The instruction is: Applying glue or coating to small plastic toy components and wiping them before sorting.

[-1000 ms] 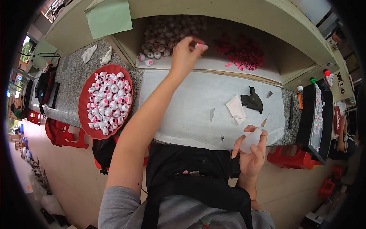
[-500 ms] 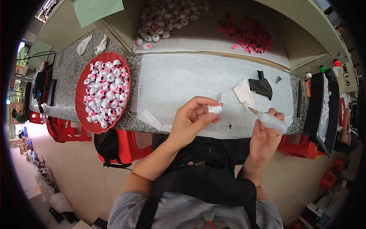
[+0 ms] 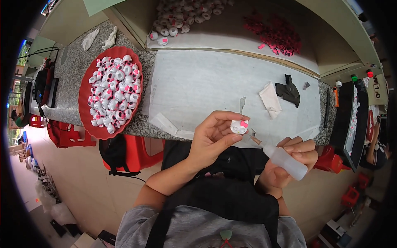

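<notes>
Between thumb and fingertips, my left hand [image 3: 215, 134] pinches a small white molded piece with a pink bow [image 3: 239, 126], held over the near edge of the papered bench. My right hand [image 3: 285, 163] is wrapped round a translucent squeeze bottle [image 3: 288, 161]. The bottle's thin brownish nozzle [image 3: 256, 140] points up and left toward the white piece, a short gap apart from it. On the left, a red scalloped plate [image 3: 84, 107] carries a heap of similar white pieces with pink and black parts.
White paper [image 3: 198, 82] covers the bench middle. A folded white cloth [image 3: 270, 100] and a black crumpled scrap [image 3: 288, 91] lie at its right. On the shelf behind are piles of white pieces [image 3: 182, 16] and small pink parts [image 3: 275, 33]. A red stool [image 3: 142, 155] stands below.
My right hand has lowered the bottle and brought its nozzle left, close to the white piece. My left hand has turned the piece so its pink bow shows. The view has shifted slightly.
</notes>
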Action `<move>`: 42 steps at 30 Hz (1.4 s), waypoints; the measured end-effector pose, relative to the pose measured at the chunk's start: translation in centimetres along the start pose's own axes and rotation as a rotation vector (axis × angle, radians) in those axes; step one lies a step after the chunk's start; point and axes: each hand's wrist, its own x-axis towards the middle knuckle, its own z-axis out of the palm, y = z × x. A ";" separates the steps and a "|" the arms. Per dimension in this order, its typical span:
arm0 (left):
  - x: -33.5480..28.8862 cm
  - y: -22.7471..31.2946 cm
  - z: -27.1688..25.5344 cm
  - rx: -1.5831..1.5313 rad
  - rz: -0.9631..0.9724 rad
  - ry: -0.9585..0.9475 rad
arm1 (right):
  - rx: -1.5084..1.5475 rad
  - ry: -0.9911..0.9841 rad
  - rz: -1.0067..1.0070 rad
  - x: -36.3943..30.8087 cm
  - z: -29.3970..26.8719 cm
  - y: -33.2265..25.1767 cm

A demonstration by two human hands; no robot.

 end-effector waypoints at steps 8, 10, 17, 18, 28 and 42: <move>-0.1 0.2 -0.1 0.006 -0.008 0.012 | -0.007 -0.020 0.010 -0.1 0.3 -0.3; -0.1 0.1 -0.1 0.001 -0.009 0.012 | -0.003 -0.029 0.015 -0.2 0.4 -0.2; -0.2 0.2 -0.1 -0.001 -0.023 0.000 | 0.002 -0.033 0.006 -0.2 0.6 -0.3; -0.2 0.2 -0.1 -0.002 -0.023 -0.001 | 0.004 -0.040 -0.002 -0.2 0.7 -0.3; -0.4 0.4 -0.2 -0.040 -0.050 0.010 | -0.012 -0.013 -0.044 -0.2 0.7 -0.5; -0.4 0.0 -0.2 -0.046 -0.066 -0.028 | -0.018 -0.023 -0.038 -0.4 0.9 -0.5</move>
